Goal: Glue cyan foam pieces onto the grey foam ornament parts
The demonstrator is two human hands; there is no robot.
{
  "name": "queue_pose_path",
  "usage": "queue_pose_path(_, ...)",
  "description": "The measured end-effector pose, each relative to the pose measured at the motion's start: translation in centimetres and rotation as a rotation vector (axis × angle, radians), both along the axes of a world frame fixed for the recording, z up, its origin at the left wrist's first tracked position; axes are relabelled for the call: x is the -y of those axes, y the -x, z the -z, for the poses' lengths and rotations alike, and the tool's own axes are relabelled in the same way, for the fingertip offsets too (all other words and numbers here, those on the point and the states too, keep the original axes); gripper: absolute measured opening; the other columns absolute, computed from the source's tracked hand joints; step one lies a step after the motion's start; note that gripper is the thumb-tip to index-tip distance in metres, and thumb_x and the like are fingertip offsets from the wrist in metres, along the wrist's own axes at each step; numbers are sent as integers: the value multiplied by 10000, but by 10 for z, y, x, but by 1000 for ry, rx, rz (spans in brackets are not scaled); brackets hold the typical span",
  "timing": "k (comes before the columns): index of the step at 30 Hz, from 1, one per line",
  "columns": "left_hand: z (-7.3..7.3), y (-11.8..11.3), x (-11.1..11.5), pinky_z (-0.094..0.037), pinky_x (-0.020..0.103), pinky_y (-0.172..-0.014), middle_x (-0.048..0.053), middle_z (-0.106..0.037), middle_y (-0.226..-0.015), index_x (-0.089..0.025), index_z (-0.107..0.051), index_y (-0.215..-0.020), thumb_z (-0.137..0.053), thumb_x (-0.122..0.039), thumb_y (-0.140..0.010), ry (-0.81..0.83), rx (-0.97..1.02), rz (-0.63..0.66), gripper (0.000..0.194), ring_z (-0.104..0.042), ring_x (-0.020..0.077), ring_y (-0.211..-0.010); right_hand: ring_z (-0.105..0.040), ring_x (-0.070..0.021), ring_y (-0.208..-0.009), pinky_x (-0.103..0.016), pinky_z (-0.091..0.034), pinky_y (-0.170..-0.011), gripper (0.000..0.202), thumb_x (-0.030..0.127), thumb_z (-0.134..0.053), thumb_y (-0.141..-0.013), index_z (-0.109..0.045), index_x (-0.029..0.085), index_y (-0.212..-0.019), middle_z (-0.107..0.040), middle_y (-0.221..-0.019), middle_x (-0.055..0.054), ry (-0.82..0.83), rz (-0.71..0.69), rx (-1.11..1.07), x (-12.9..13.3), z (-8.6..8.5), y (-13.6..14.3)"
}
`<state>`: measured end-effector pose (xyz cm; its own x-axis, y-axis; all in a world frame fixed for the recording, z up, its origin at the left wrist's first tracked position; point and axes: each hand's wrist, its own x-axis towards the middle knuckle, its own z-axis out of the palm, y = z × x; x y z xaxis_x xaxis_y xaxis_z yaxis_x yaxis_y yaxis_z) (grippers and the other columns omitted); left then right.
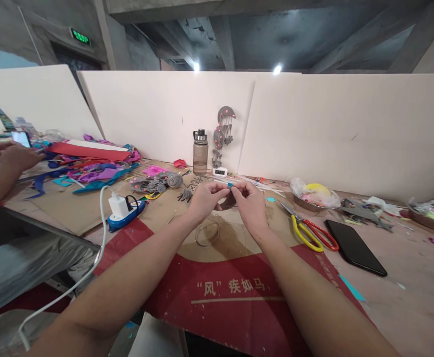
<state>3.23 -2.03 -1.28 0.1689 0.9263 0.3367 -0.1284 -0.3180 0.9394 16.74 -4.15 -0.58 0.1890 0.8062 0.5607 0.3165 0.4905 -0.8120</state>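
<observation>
My left hand (206,199) and my right hand (251,204) meet above the middle of the cardboard, thumbs and fingertips pinched. Between them they hold a small grey piece (227,202), curved and felt-like, its full shape partly hidden by my fingers. A bit of blue (230,185) shows at the fingertips; what it is, I cannot make out. Below the hands a thin pale cord (206,243) lies in a loose loop. Right of my right hand rest scissors (308,233) with one yellow and one red handle.
A black phone (355,247) lies right of the scissors. A water bottle (200,152) and a small digital clock (220,172) stand at the back, near a grey moon-shaped hanging (225,119). A blue power strip (126,215) is at left. Another person's hand (22,156) is far left.
</observation>
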Motion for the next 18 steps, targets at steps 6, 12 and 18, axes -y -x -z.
queue_pose_path(6,1,-3,-1,-585,328,-733,0,-628,-738,-129,-672,-792,-827,-387,-616,121,187,107,349,-601,109,-681,-514,-145,-634,-284,-408,-632,159,340,-582,-765,-608,183,-759,-602,-683,1,-19,3,37,0,0,1)
queue_pose_path(12,2,-6,-1,-585,369,-772,5,-644,-740,-128,-654,-748,-838,-359,-602,131,267,99,329,-618,123,-698,-518,-148,-636,-286,-409,-629,150,324,-577,-769,-602,180,-806,-594,-694,0,9,-11,38,-2,1,1)
queue_pose_path(18,0,-3,-9,-585,345,-759,12,-662,-728,-128,-646,-719,-821,-255,-614,127,386,23,241,-649,133,-695,-511,-135,-653,-268,-413,-625,352,279,-605,-737,-498,187,-1060,-538,-754,33,2,-63,20,-7,11,3)
